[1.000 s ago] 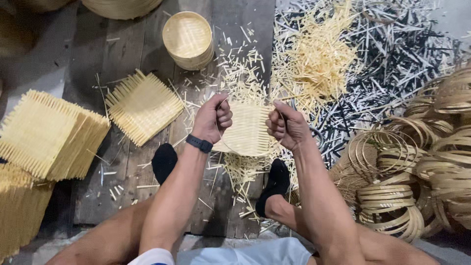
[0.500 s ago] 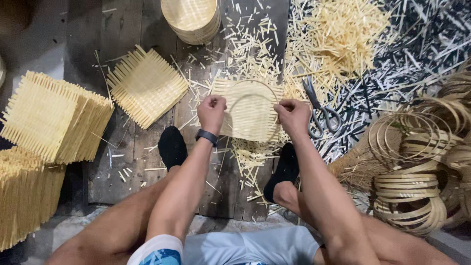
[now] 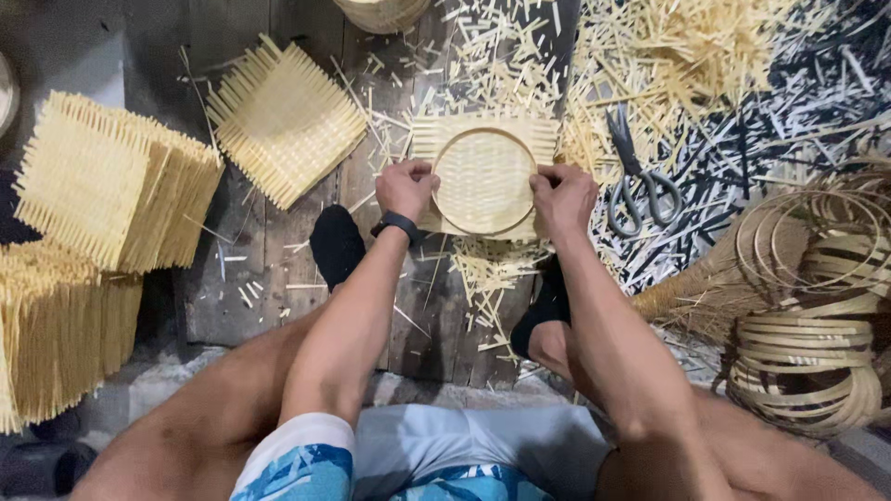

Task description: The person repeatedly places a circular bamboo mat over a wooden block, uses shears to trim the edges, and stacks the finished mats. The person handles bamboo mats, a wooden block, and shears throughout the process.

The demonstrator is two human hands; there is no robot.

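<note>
A dark plank floor (image 3: 278, 278) fills the view, strewn at the upper right with a broad litter of pale bamboo offcuts (image 3: 705, 46). At the left edge stand tall stacks of woven bamboo mats (image 3: 102, 186), with a smaller loose stack of mats (image 3: 288, 116) lying flat near the top. At the right, a heap of coiled bamboo hoops (image 3: 807, 343) sits well apart from the hands. Between the person's dark-socked feet, at the centre, lies a square woven mat with a round hoop pressed onto it (image 3: 484, 176) — flat on the planks, its frayed strip ends jutting past the ring at the corners. The left hand (image 3: 406, 187), a black wristband just behind it, is closed on the left edge of this piece, fingers curled over the rim; the right hand (image 3: 563, 197) is closed on the right edge in the same way. The piece looks light and thin, springy rather than rigid, and the loose strip ends seem likely to snag or splinter — so the hoop's rim, at opposite sides as both hands have it, appears the firmest place to hold. A pair of grey-handled scissors (image 3: 640, 181) lies just right of the right hand, blades pointing up among the offcuts.
</note>
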